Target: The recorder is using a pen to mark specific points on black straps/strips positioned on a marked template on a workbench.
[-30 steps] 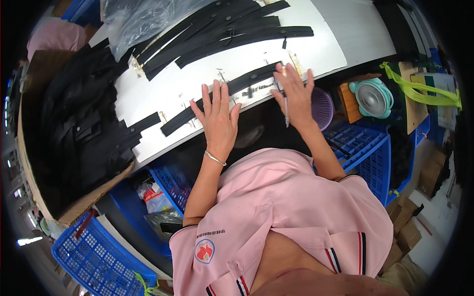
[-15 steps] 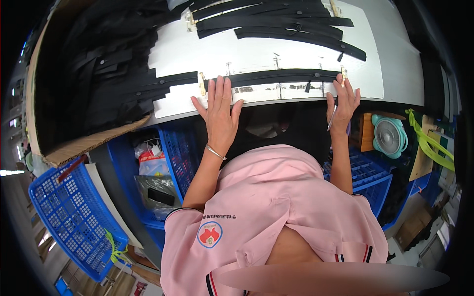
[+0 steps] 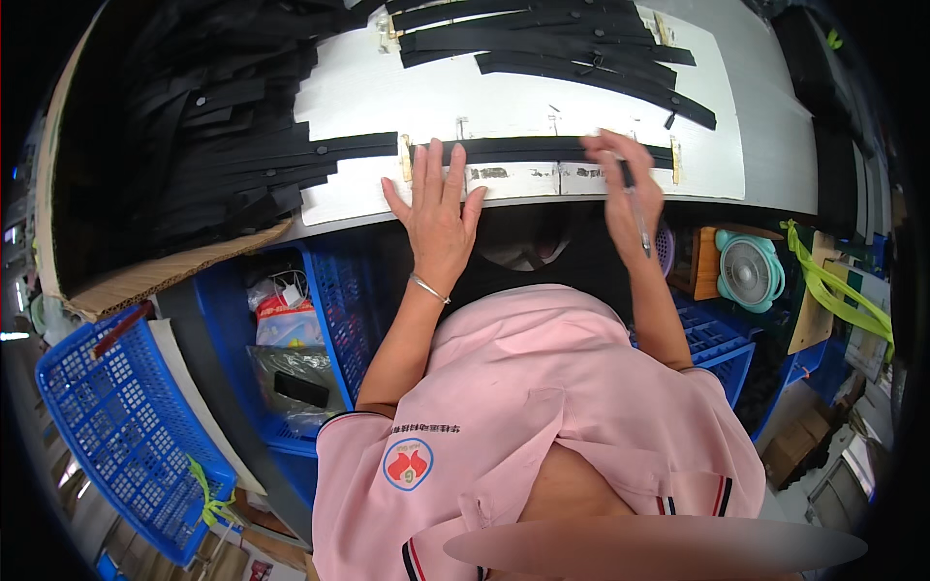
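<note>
On the white board (image 3: 712, 165), a black zipper strip (image 3: 523, 150) has been laid along the near edge, between the left beige tab (image 3: 405, 160) and the right beige tab (image 3: 676, 160); laying-out and straightening can be judged done. Its left end is held down by the left hand (image 3: 438, 228), whose fingers are spread flat and grip nothing. A pen (image 3: 642, 232) is gripped by the curled fingers of the right hand (image 3: 649, 189), the fingertips of which are held at the strip's right part, slightly blurred; whether they touch it cannot be told. No finished mark can be made out on the strip, so work on this piece is judged incomplete. Many other strips are seen, loosely layered as a far bundle (image 3: 542, 44) and heaped as a pile (image 3: 184, 165) in the cardboard box (image 3: 184, 266); which of these have been worked cannot be told.
</note>
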A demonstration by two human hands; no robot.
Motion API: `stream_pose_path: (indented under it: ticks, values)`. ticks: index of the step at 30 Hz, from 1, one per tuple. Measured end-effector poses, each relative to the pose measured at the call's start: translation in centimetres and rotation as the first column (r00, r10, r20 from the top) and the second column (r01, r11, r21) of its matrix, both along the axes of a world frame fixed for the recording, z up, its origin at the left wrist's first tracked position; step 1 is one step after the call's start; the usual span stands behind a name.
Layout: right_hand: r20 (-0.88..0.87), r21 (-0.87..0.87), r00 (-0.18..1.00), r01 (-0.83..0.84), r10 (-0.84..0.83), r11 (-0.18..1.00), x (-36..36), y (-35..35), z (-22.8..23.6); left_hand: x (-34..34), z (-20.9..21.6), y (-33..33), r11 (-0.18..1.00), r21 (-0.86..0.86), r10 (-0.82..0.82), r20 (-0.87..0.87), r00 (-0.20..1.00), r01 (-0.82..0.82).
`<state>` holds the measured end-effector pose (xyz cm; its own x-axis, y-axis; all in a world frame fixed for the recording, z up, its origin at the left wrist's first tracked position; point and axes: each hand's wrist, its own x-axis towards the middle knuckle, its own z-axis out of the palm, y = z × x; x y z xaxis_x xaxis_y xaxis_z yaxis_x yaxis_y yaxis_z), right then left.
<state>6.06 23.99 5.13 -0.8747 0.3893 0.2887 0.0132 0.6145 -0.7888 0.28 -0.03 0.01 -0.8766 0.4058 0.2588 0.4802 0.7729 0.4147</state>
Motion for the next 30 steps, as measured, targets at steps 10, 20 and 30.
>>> stream_pose_path:
  ticks: [10, 20, 30]
  values:
    - [0.098, -0.42, 0.96, -0.201, 0.264, 0.885, -7.4, -7.5, -2.4, 0.1, 0.0, 0.4, 0.999, 0.024, 0.024, 0.0, 1.0, -0.024]
    - [-0.002, -0.188, 0.955, -0.292, 0.297, 0.938, -7.8, -7.9, -3.5, 0.0, -0.3, 0.3, 0.997, 0.072, 0.032, -0.025, 0.999, -0.03]
    - [-0.025, -0.255, 0.969, -0.244, 0.246, 0.936, -7.5, -8.2, -3.4, 0.0, -0.3, 0.4, 0.998, 0.059, 0.035, -0.027, 0.999, -0.033]
